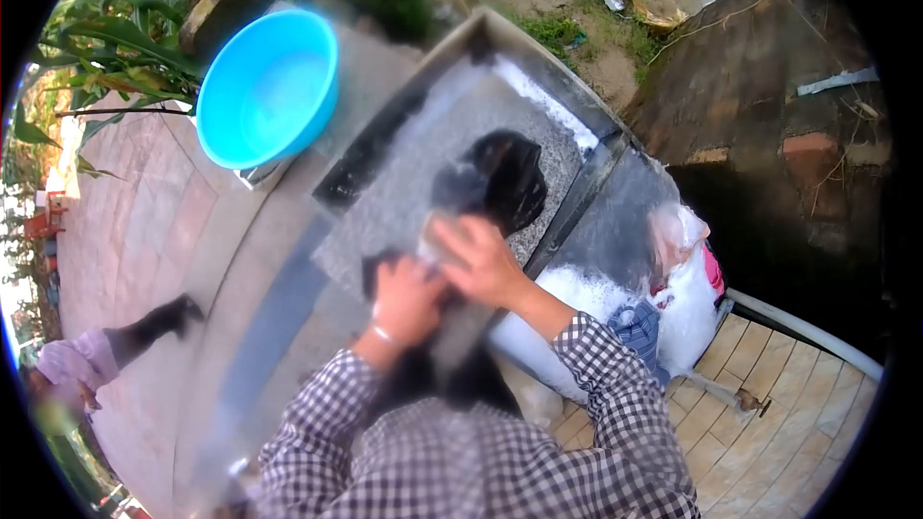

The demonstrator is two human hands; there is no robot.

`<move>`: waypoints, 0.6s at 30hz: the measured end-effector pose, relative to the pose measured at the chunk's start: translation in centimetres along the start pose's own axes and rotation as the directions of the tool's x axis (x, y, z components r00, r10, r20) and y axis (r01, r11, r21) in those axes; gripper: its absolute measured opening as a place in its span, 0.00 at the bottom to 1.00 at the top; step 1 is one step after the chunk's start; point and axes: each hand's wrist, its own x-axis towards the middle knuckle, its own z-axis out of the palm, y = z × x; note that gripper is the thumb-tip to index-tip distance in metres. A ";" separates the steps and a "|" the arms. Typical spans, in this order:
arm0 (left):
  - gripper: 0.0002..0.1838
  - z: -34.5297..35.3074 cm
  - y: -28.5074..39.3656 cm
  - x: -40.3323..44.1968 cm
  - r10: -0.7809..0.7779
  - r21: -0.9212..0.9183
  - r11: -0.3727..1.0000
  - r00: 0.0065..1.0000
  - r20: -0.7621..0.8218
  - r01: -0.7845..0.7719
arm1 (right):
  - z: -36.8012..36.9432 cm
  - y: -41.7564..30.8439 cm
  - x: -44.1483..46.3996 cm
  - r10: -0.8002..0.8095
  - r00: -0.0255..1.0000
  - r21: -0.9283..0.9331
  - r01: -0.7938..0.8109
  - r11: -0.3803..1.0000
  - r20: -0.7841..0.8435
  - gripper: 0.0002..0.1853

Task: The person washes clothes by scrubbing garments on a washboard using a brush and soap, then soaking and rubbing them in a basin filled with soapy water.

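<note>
A dark wet cloth (514, 183) lies bunched on the grey stone slab (375, 197) of a wash basin. My left hand (409, 298), a band at its wrist, is curled at the near side of the slab over more dark cloth. Beside it, my right hand (481, 259) is closed round a small pale block (437, 238), blurred by motion, so its kind cannot be told. The block is close to the left hand's fingers. What lies beneath both hands is partly hidden.
Right of the slab, a second trough (615, 221) holds suds and clothes, including a blue garment (636, 332). Water runs from a tap (750, 402). A blue basin (274, 86) stands beyond at the left. Another person (82, 362) is at far left.
</note>
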 end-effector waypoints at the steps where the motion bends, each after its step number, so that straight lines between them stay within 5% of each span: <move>1: 0.22 -0.8 0.4 -1.1 -0.014 0.011 1.000 1.000 -0.017 0.015 | 1.0 1.4 0.4 -0.021 1.000 -0.253 0.024 0.967 0.017 0.33; 2: 0.23 -0.5 0.4 -2.3 -0.023 -0.020 1.000 0.997 -0.073 0.022 | 1.1 4.5 0.7 0.087 0.994 -0.396 -0.053 0.917 0.068 0.31; 5: 0.26 0.8 -0.2 -2.7 -0.065 -0.078 0.996 0.987 -0.150 0.053 | -0.2 12.9 3.3 0.465 0.860 -0.431 -0.509 0.745 -0.210 0.30; 7: 0.26 0.9 -0.1 -2.6 -0.084 -0.068 0.995 0.976 -0.198 0.072 | -1.3 14.3 4.4 0.633 0.742 -0.393 -0.661 0.639 -0.220 0.30; 9: 0.26 0.6 0.1 -2.5 -0.088 -0.021 0.996 0.959 -0.270 0.085 | -2.5 10.5 5.4 0.641 0.767 -0.281 -0.623 0.730 -0.035 0.30; 11: 0.26 0.7 0.2 -2.5 -0.122 -0.015 0.992 0.954 -0.274 0.123 | 0.0 4.5 2.5 0.217 0.975 -0.096 -0.212 0.973 0.040 0.29; 12: 0.25 1.1 0.1 -2.6 -0.127 -0.035 0.992 0.954 -0.270 0.122 | 0.4 0.5 2.3 0.000 0.999 -0.095 0.006 0.995 0.055 0.30; 14: 0.25 1.5 -0.2 -2.8 -0.126 -0.068 0.991 0.962 -0.243 0.113 | 2.2 1.2 1.3 -0.173 0.982 -0.152 0.184 0.971 0.081 0.30; 16: 0.23 1.9 -0.5 -2.3 -0.103 -0.066 0.994 0.952 -0.287 0.088 | 2.0 9.9 4.5 0.094 0.992 -0.406 -0.121 0.906 -0.087 0.32; 18: 0.23 1.8 -0.6 -2.5 -0.103 -0.059 0.994 0.949 -0.300 0.089 | 0.6 13.2 8.1 0.506 0.848 -0.356 -0.526 0.772 -0.156 0.30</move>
